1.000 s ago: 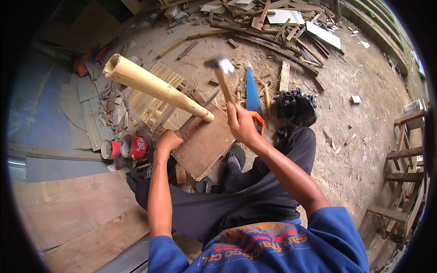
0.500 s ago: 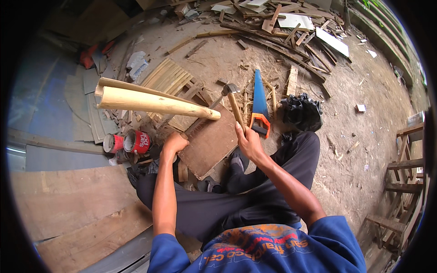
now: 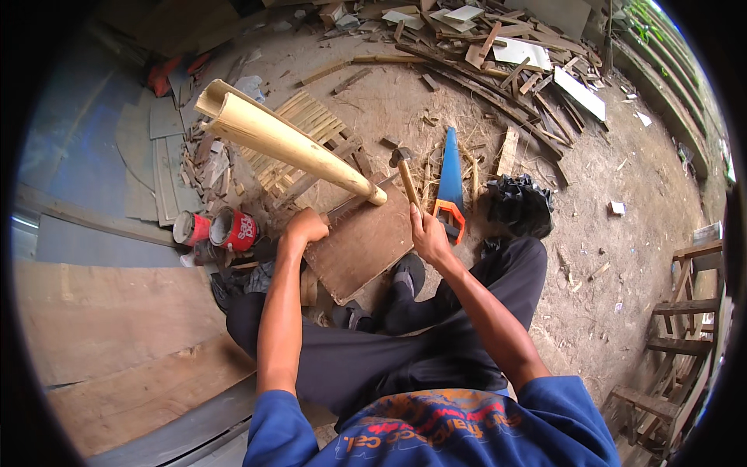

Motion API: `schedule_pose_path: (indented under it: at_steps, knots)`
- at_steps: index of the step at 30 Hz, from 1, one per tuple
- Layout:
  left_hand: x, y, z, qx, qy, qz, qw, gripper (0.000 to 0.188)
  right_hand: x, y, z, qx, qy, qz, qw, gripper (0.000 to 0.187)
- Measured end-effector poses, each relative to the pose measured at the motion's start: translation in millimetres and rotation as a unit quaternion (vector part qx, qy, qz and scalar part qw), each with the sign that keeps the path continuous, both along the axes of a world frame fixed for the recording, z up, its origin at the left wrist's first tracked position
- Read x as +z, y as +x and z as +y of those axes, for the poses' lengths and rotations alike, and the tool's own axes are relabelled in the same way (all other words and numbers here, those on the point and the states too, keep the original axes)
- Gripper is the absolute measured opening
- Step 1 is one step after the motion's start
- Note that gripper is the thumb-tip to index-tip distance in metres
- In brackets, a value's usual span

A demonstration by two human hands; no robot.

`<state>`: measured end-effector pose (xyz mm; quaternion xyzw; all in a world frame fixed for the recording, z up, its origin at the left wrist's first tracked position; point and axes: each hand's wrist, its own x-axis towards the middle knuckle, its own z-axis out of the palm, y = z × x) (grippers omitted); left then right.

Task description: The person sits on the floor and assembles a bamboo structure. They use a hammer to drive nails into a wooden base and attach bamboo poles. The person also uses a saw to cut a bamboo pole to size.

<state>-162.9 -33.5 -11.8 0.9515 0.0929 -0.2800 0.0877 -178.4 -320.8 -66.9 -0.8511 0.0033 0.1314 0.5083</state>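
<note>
A split bamboo pole (image 3: 299, 152) leans over a brown wooden board (image 3: 358, 253), its lower end at the board's far part. At its upper end the two halves stand apart. My left hand (image 3: 306, 226) is closed around the near end of a long knife (image 3: 342, 207); its handle is hidden in my fist. The blade passes behind the bamboo's lower end, and its tip shows on the right. My right hand (image 3: 428, 235) grips the wooden handle of a hammer (image 3: 408, 180). The hammer's head is just above the blade tip; I cannot tell whether they touch.
A blue handsaw (image 3: 450, 175) with an orange handle lies right of the board, beside a black plastic bag (image 3: 520, 206). Red paint cans (image 3: 233, 229) stand at left. Slatted wood (image 3: 299, 128) and a scrap wood pile (image 3: 498, 66) lie farther off. Wooden steps (image 3: 685, 327) stand at right.
The bamboo's upper end has swung away from me and to the right. The knife lies at a flatter angle in view. Both hands keep their grips.
</note>
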Motion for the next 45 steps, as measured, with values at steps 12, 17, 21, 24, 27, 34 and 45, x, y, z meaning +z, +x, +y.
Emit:
schedule_pose_path:
  at_steps: [12, 17, 21, 24, 27, 34, 45]
  knots:
    - [-22, -5, 4, 0.04, -0.004, -0.003, 0.999, 0.04, -39, 1, -5, 0.062, -0.044, -0.032, 0.997, 0.07]
    - [-33, -14, 12, 0.07, -0.041, -0.02, 0.997, 0.039, -13, -2, 24, -0.024, 0.065, 0.078, 0.995, 0.068]
    - [-69, -28, 23, 0.05, -0.041, -0.077, 0.995, 0.035, -30, -1, 29, -0.052, 0.014, -0.048, 0.997, 0.068]
    - [-70, -39, 23, -0.002, -0.03, -0.121, 0.992, 0.032, -65, 6, 18, 0.035, -0.073, -0.088, 0.993, 0.066]
    - [-67, -51, 18, 0.123, -0.095, -0.004, 0.988, 0.026, -28, -1, 22, 0.025, -0.041, 0.008, 0.999, 0.063]
    - [-95, -66, 38, 0.184, -0.186, 0.015, 0.965, 0.026, -19, 2, 26, 0.041, -0.048, -0.018, 0.998, 0.062]
    - [-103, -65, 32, 0.201, -0.209, 0.024, 0.957, 0.023, -47, 9, 18, 0.089, -0.082, -0.038, 0.992, 0.064]
